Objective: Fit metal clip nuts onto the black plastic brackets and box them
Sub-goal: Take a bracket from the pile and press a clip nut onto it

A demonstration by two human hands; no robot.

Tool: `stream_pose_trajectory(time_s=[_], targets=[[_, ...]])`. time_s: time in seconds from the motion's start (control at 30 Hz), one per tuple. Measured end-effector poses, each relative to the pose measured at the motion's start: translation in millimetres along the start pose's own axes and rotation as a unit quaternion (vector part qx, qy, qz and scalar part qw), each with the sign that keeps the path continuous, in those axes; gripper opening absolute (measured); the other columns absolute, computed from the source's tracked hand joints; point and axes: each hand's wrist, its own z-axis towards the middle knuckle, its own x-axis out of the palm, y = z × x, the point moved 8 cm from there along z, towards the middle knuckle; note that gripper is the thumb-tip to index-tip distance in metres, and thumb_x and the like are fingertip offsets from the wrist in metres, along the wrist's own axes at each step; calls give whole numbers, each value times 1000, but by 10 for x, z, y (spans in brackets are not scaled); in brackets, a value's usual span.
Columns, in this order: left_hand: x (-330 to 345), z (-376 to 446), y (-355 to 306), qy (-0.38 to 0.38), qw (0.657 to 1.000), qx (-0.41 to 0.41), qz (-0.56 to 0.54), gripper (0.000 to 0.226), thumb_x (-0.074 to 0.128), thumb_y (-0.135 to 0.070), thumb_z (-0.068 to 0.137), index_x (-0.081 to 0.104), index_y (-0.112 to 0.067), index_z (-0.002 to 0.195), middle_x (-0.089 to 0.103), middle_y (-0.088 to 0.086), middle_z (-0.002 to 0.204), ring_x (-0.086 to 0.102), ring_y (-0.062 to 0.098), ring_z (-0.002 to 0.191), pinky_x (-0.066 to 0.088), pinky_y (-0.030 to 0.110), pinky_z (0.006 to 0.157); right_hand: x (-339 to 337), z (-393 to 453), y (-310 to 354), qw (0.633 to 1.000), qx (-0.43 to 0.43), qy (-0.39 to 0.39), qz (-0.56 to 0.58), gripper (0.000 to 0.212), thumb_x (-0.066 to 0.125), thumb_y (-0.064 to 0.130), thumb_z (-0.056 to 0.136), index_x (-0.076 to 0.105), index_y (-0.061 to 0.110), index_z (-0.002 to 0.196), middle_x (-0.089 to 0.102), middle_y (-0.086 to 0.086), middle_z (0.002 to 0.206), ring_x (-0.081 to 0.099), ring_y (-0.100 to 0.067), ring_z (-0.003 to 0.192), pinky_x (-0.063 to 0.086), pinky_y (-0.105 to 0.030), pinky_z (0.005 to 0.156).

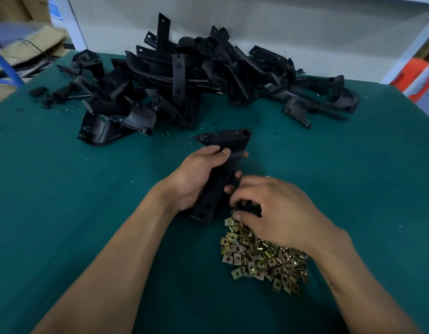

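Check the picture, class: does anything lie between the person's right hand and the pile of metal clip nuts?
Nothing visible does. The right hand hangs directly over the far edge of the clip nut pile, fingers curled down at it, beside the black bracket gripped in the left hand.

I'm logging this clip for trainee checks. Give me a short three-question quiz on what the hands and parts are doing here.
1. True or false: the left hand holds a black bracket above the green table.
2. Where is the heap of clip nuts? A) under the right hand B) beside the bracket pile C) in a box
3. Fill in: the unfitted brackets lie in a pile at the table's ___ side.

Key: 1 true; 2 A; 3 far
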Motion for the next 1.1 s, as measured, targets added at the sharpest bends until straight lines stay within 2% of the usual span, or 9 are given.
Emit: stream_pose_trajectory(time_s=[0.1,0.2,0.33,0.43,0.73,0.8,0.9,0.97,1.1], targets=[[-31,-14,13,-20,1000,-2,7,40,40,-28,110,69,-5,127,61,19,87,50,23,61,49,28,58,61,-11,80,1000,-6,5,9,4,68,32,94,66,34,97,61,30,118,43,14,128,28,-7,76],[0,-14,-24,-6,1000,11,24,41,38,-28,111,68,-5,128,57,17,82,45,22,57,44,29,56,68,-6,9,998,14,11,63,12,74,28,92,64,33,90,54,41,98,36,36,105,32,-6,71],[60,-14,-62,17,998,33,57,41,40,-27,110,65,-2,130,61,19,87,49,27,61,43,31,58,-126,-17,-128,973,35,-50,221,15,82,14,86,72,25,88,67,30,91,62,12,95,44,-9,78],[109,-12,-93,23,998,53,32,40,40,-20,110,57,11,130,73,0,85,58,16,59,46,24,49,-302,-54,-183,944,17,-106,313,21,79,6,85,76,21,98,73,17,90,69,-9,87,53,-20,77],[120,15,-79,30,997,56,43,40,41,-21,111,61,8,128,70,6,79,57,16,57,45,24,51,-144,-63,-297,902,39,-53,426,7,71,10,88,74,11,95,77,-2,80,74,-20,65,56,-21,60],[141,15,-73,42,997,64,32,36,43,-18,110,59,12,124,73,2,84,58,17,62,44,25,49,-254,-67,-333,882,21,-94,462,4,70,12,89,73,12,92,77,-10,81,73,-26,62,53,-22,53],[161,9,-67,65,994,84,35,28,49,-15,107,60,5,122,74,11,114,56,23,73,42,27,48,-505,-125,-512,800,13,-235,551,7,69,13,89,71,11,95,75,-15,80,66,-26,55,43,-22,41],[166,1,-63,85,991,92,44,33,51,-16,106,57,2,133,67,17,130,56,23,79,42,28,50,-582,-180,-617,762,30,-318,563,13,68,13,90,67,9,102,76,-12,82,67,-24,62,45,-24,49],[222,-28,-37,140,984,93,64,37,50,-12,106,53,-2,141,62,18,138,55,21,87,45,28,55,-582,-210,-650,736,55,-395,547,15,64,1,93,64,9,106,78,-6,89,70,-24,88,51,-30,76]])
